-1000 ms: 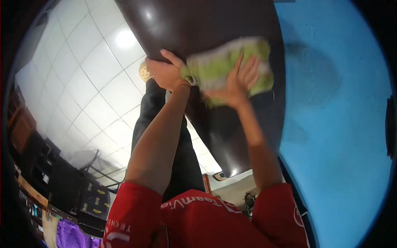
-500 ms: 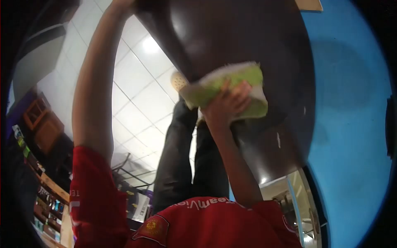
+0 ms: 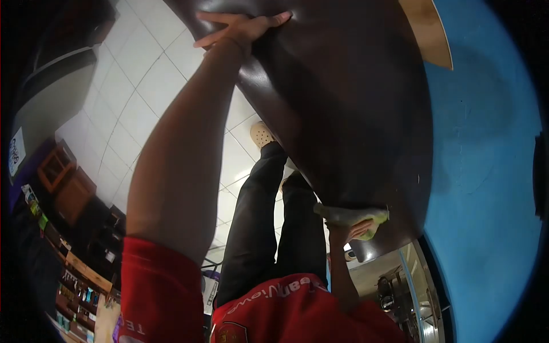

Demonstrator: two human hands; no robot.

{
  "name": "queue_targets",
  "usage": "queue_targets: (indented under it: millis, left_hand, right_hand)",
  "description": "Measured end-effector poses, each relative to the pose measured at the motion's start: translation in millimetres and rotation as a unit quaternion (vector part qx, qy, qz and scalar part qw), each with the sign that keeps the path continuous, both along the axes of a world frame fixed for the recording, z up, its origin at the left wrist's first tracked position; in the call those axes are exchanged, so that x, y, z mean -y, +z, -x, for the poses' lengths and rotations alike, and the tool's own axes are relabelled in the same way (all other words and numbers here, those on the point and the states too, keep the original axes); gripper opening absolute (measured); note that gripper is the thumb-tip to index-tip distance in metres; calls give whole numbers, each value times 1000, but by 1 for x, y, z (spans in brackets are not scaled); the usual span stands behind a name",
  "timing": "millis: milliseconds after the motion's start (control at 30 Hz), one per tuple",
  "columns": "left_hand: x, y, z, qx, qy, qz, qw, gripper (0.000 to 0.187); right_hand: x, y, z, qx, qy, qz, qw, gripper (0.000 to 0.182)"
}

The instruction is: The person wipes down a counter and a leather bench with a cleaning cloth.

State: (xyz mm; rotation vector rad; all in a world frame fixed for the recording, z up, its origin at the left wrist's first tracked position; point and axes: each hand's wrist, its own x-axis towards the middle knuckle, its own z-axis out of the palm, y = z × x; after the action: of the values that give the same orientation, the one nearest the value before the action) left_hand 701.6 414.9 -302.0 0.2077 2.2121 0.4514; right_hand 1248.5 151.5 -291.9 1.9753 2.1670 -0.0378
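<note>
My left hand (image 3: 243, 28) rests with its fingers spread on the near edge of the dark brown, glossy table top (image 3: 354, 114), at the top of the view; nothing is in it. My right hand (image 3: 357, 230) is lower right, its fingers closed on a folded green and greyish cloth (image 3: 349, 215). The cloth lies against the table near its lower end. Part of my right hand is hidden by the cloth.
A blue wall (image 3: 486, 154) runs along the table's far side. A light brown board (image 3: 428, 31) lies at the upper right. Below the table's end is a glass-fronted piece (image 3: 423, 286). Tiled floor (image 3: 134, 88) and shelves (image 3: 77, 297) are on the left.
My right hand has moved down toward the table's lower end with the cloth. My left hand has come into view at the top, and more of the board shows.
</note>
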Motion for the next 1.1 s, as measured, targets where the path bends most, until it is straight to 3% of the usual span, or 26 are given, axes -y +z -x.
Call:
queue_targets:
  millis: [33, 133, 167, 200, 233, 267, 300, 333, 367, 433, 467, 500, 533, 567, 667, 767, 800, 867, 967, 1033, 1100]
  left_hand:
    - [-1, 5, -8, -1, 97, -17, 995, 156]
    - [-4, -1, -3, 11, 52, 20, 998, 159]
    - [-6, -3, -3, 8, 52, 17, 998, 159]
    - [-6, -7, -4, 48, 101, -24, 993, 156]
    - [-4, -10, -3, 89, 147, -64, 983, 153]
    - [-3, -15, 1, 87, 144, -64, 984, 153]
    - [-1, -18, 7, 151, 107, -87, 979, 150]
    - [1, -24, 14, 215, 70, -110, 968, 146]
    - [1, -30, 21, 273, 49, -115, 954, 140]
    - [1, -36, 27, 272, 25, -109, 956, 145]
    - [2, -37, 29, 270, 0, -103, 957, 149]
    - [-1, -25, 21, 270, 2, -106, 957, 149]
    - [-5, -12, 10, 188, 71, -64, 978, 154]
    - [-10, 5, -2, 103, 146, -27, 984, 158]
    - [-15, 19, 0, 83, 142, 37, 986, 159]
    - [-17, 26, 4, 98, 134, 90, 982, 160]
    - [-20, 32, 6, 102, 132, 106, 980, 160]
    - [-22, 40, 7, 112, 132, 135, 976, 161]
    - [-23, 34, 8, 118, 129, 151, 973, 162]
    - [-14, -12, 5, 111, 127, 101, 981, 162]
    - [-19, 12, 6, 103, 132, 132, 977, 161]
  right_hand:
    - [-1, -1, 7, 4, -2, 1, 1000, 119]
    - [-28, -23, 70, -57, 31, -13, 998, 136]
    - [-48, -18, 127, -111, -20, -6, 994, 129]
    - [-64, -40, 159, -37, 151, -89, 984, 126]
    - [-75, -36, 219, 13, 95, -20, 995, 123]
    - [-95, -37, 265, -71, 91, -58, 992, 112]
    - [-111, -45, 309, -7, 70, 6, 997, 99]
    - [-129, -41, 347, -2, 132, -71, 989, 90]
    - [-146, -40, 386, -50, 98, -68, 992, 82]
    - [-156, -37, 425, -60, 145, -106, 982, 83]
    - [-161, -25, 424, -58, 148, -107, 981, 83]
    - [-166, -10, 416, -118, 180, -38, 976, 89]
    - [-171, 4, 405, -175, 209, 30, 962, 96]
    - [-170, 4, 375, -155, 237, 29, 959, 116]
    - [-126, -7, 242, -112, 202, 13, 973, 131]
    - [-75, 6, 91, -45, 90, 131, 986, 146]
    - [-73, 23, 80, -116, -3, 191, 975, 149]
    - [-63, -3, 56, 43, -21, 171, 984, 159]
    - [-97, -6, 123, -10, -49, 199, 979, 164]
    - [-132, -7, 183, -45, -64, 218, 973, 168]
    - [-164, -11, 233, -18, -35, 260, 965, 167]
